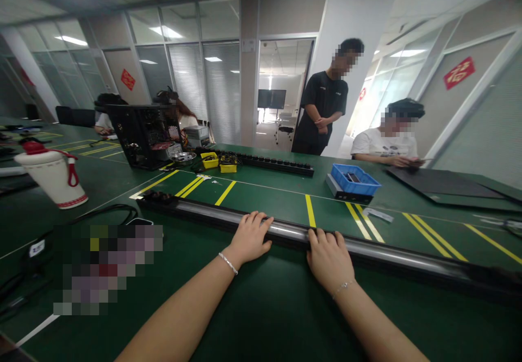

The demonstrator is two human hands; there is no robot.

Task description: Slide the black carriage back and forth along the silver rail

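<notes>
left hand (249, 237) | right hand (329, 257) | both resting on long rail (387, 250) (fingers flat)

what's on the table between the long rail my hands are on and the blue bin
Mostly bare green table with yellow tape lines, per the head view.
</notes>
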